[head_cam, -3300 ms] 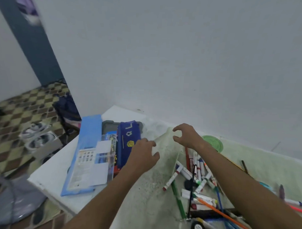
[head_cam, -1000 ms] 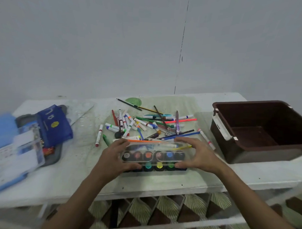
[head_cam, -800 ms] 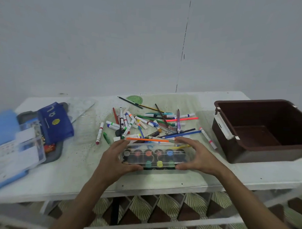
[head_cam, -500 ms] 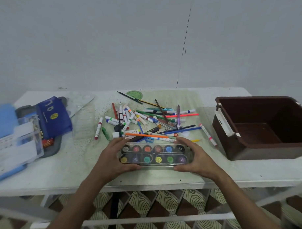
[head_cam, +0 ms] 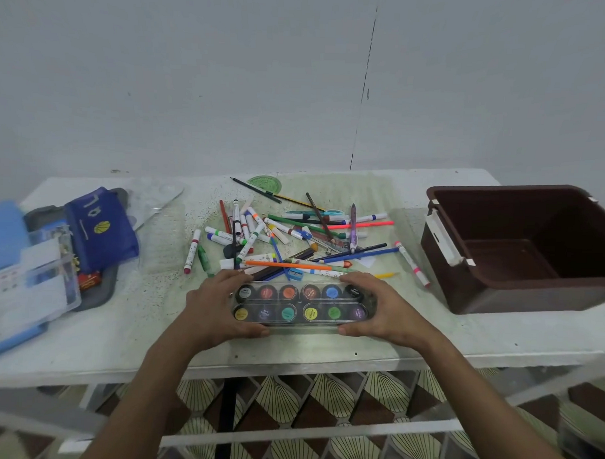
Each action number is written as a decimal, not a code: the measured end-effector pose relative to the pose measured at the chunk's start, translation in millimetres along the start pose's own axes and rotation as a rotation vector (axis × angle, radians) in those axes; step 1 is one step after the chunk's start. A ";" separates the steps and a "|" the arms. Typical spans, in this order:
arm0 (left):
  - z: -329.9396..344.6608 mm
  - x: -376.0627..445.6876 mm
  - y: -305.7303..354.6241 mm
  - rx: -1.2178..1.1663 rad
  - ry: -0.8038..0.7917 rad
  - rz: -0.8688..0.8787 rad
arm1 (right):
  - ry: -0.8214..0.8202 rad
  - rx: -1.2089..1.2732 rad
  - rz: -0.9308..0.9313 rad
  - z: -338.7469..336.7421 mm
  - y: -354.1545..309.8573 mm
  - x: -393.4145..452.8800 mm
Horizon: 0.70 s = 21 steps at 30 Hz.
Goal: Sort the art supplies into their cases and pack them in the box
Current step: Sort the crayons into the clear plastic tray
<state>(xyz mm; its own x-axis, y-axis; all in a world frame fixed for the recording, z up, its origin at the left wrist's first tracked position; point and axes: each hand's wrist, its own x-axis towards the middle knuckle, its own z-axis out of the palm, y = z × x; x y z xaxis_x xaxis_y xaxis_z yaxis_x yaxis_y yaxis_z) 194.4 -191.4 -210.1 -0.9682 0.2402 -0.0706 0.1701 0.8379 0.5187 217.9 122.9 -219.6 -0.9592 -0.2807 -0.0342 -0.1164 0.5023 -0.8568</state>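
Observation:
A clear paint case (head_cam: 302, 303) with two rows of coloured pots lies near the table's front edge. My left hand (head_cam: 212, 308) grips its left end and my right hand (head_cam: 384, 309) grips its right end. Behind it sprawls a heap of markers, pens and pencils (head_cam: 294, 239). An empty brown plastic box (head_cam: 520, 243) stands at the right. At the left lie a dark blue pouch (head_cam: 100, 229), a clear plastic case (head_cam: 28, 281) and a blue folder (head_cam: 2, 232) on a grey tray (head_cam: 100, 294).
The white table (head_cam: 119, 332) stands against a plain grey wall. A green round protractor (head_cam: 265, 184) lies at the back of the heap. A clear set square (head_cam: 154, 196) sits at the back left. Patterned floor tiles show below the table's front edge.
Both hands have tilted the paint case flat, so its coloured pots now face up, and drawn it slightly toward the front edge. Earlier the view swung from the table's left end to its middle.

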 end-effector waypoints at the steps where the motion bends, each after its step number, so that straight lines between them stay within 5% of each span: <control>1: -0.8 0.3 -0.1 0.016 -0.009 -0.006 | -0.004 -0.007 0.000 0.1 0.8 -0.1; 6: 1.9 -5.1 3.0 -0.040 -0.013 -0.049 | 0.054 0.067 0.086 2.6 4.6 -11.7; 11: 13.9 -25.0 7.4 -0.324 0.350 -0.244 | 0.421 0.176 0.215 18.9 7.2 -29.3; 14: 18.8 -30.5 4.5 -0.277 0.317 -0.403 | 0.500 0.139 0.224 27.5 7.9 -35.0; 21: 21.6 -35.6 17.2 -0.223 0.352 -0.294 | 0.720 0.118 0.164 43.4 0.3 -37.5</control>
<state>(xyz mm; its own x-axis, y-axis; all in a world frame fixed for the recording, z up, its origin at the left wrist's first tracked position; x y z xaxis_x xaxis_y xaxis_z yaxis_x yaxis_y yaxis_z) 235.8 -174.9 -217.1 -0.9790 -0.2016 0.0304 -0.1248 0.7108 0.6922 265.0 98.1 -240.9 -0.8979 0.4159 0.1443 0.0323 0.3892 -0.9206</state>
